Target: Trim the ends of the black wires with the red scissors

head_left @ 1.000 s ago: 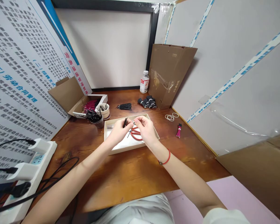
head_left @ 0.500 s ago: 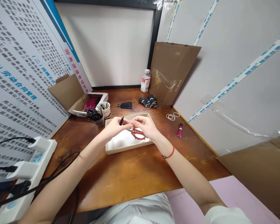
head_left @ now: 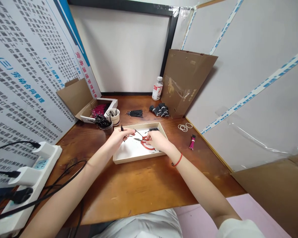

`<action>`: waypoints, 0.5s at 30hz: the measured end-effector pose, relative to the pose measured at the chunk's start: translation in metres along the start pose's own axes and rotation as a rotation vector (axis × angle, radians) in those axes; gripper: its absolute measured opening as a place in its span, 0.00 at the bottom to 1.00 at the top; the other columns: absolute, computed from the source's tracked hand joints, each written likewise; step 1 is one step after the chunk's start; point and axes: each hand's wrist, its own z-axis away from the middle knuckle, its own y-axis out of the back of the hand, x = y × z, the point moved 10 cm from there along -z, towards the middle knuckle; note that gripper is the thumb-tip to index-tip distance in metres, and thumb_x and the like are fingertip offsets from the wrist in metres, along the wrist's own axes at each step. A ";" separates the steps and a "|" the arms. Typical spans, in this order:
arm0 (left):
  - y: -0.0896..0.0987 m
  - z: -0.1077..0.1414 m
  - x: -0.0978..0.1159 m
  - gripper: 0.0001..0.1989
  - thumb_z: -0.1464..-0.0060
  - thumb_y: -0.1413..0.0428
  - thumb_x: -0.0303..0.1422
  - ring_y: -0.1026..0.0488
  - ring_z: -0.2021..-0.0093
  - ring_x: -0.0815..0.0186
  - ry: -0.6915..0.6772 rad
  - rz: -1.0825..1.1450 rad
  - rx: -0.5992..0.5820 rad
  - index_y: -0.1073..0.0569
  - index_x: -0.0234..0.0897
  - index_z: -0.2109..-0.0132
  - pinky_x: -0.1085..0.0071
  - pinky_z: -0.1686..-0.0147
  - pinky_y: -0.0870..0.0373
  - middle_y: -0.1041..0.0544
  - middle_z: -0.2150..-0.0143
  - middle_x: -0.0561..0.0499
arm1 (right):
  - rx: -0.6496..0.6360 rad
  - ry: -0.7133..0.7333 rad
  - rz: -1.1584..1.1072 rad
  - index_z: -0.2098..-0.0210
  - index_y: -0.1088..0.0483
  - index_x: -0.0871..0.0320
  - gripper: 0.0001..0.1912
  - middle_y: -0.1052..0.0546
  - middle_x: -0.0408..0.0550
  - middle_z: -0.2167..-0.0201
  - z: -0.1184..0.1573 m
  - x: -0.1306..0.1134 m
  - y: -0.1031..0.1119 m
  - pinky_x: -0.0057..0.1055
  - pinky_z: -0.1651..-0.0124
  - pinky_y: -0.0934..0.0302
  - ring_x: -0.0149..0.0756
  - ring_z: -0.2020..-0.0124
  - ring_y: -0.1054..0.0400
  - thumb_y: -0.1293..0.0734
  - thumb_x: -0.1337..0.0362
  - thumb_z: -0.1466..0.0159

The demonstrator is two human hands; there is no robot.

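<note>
My left hand (head_left: 120, 137) pinches a thin black wire (head_left: 138, 133) between thumb and forefinger, its free end pointing right over a shallow box (head_left: 136, 159). More short black pieces (head_left: 122, 128) stick up between that hand's fingers. My right hand (head_left: 158, 140) is inside the right half of the box, its fingers curled on the red handles of small pliers (head_left: 148, 147). The pliers lie on the white box floor, with their metal jaws pointing left. Behind the right hand, a pile of black pieces (head_left: 153, 129) lies in the box.
Cups of black wires (head_left: 103, 124) and an open box of pink wires (head_left: 99, 109) stand at left. Black wires (head_left: 135, 113), tied bundles (head_left: 159, 110) and a bottle (head_left: 157, 88) are behind. Rubber bands (head_left: 183, 127) and a pink bundle (head_left: 192, 142) lie right; a power strip (head_left: 43, 175) is near left.
My hands have moved apart from where they met over the box. The right hand has gone down to the pliers, while the left keeps the black wire. The view has shifted slightly.
</note>
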 end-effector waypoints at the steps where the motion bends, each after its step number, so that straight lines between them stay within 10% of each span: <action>1: 0.001 0.000 0.000 0.12 0.68 0.36 0.39 0.41 0.74 0.69 -0.008 0.019 0.021 0.24 0.32 0.78 0.69 0.74 0.49 0.25 0.74 0.43 | 0.030 -0.007 0.001 0.73 0.33 0.61 0.11 0.28 0.42 0.73 0.000 0.001 0.002 0.32 0.62 0.36 0.30 0.70 0.32 0.32 0.62 0.37; 8: 0.011 0.002 0.004 0.09 0.63 0.37 0.37 0.40 0.73 0.69 -0.106 0.078 0.187 0.24 0.34 0.79 0.69 0.70 0.46 0.25 0.75 0.48 | 0.344 0.087 -0.189 0.59 0.38 0.58 0.11 0.26 0.48 0.66 0.027 -0.017 0.037 0.32 0.62 0.38 0.34 0.67 0.33 0.37 0.58 0.36; 15: 0.009 0.005 0.008 0.08 0.63 0.37 0.36 0.32 0.70 0.65 -0.153 0.109 0.254 0.24 0.35 0.77 0.68 0.66 0.38 0.23 0.74 0.48 | 0.184 0.143 -0.340 0.74 0.35 0.57 0.16 0.34 0.40 0.83 0.041 -0.037 0.010 0.26 0.77 0.45 0.29 0.81 0.41 0.33 0.50 0.43</action>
